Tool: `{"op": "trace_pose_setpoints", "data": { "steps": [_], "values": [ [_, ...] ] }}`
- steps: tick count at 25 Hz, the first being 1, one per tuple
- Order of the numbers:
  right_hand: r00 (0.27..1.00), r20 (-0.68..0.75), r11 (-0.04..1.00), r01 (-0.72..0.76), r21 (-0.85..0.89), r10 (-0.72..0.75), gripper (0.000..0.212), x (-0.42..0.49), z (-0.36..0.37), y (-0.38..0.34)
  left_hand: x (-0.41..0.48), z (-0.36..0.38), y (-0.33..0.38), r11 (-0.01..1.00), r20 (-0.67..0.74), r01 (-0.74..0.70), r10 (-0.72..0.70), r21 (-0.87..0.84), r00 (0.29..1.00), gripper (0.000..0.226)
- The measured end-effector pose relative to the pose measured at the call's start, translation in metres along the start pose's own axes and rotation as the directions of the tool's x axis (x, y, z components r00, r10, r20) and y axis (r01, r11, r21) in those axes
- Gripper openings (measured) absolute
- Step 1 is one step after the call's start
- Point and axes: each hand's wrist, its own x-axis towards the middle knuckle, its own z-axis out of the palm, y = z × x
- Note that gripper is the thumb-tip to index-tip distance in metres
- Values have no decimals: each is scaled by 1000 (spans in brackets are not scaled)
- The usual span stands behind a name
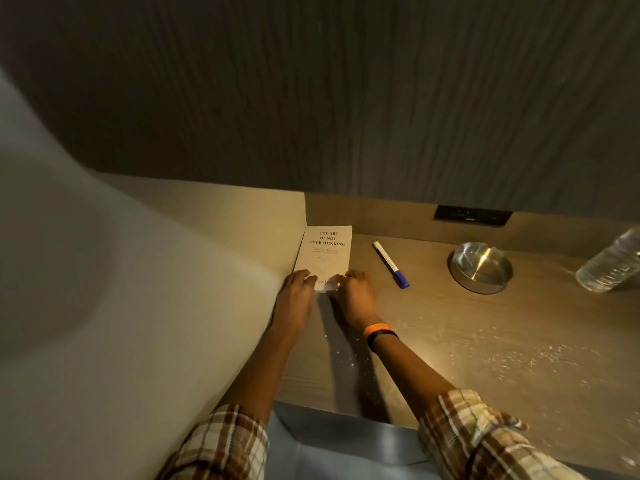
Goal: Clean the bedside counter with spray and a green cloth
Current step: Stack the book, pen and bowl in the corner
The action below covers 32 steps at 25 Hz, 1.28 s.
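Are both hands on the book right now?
Touching. The head view shows the left hand and right hand with fingers resting on the book's near edge.

Book [325, 256], pen [390, 264], ashtray [480, 267], water bottle [611, 263].

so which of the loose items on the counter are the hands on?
The book: left hand and right hand rest on its near edge. Marker, ashtray, bottle lie untouched.

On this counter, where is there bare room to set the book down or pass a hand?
Bare strip between pen and ashtray. The widest open counter is the near part in front of both, though powder speckles it. Crowded: the left corner, where both hands rest on the book, and the right end by the bottle.
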Motion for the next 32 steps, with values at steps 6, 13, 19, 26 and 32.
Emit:
{"op": "trace_pose_setpoints", "data": {
  "steps": [6, 13, 19, 26, 32],
  "values": [
    [996, 74, 991, 39, 126, -49, 38, -5, -23, 3, -2, -3, 33, 988, -10, 136, -137, -67, 991, 52],
    [916, -355, 981, -192, 28, 189, 42, -47, -105, 117, 17, 1, 141, 985, -26, -53, 50, -165, 998, 39],
    [853, -271, 885, -465, -11, 445, 48, -50, -143, 204, 45, 16, 187, 984, 123, -40, 62, -172, 990, 27],
    [870, -298, 914, -404, 24, 393, 33, -47, -127, 197, 59, 18, 179, 916, 96, 228, -208, -329, 973, 10],
    [937, -241, 967, -251, 41, 254, 37, -33, -93, 136, 43, -3, 153, 651, -35, 338, -489, -680, 872, 12]
  ]
}}
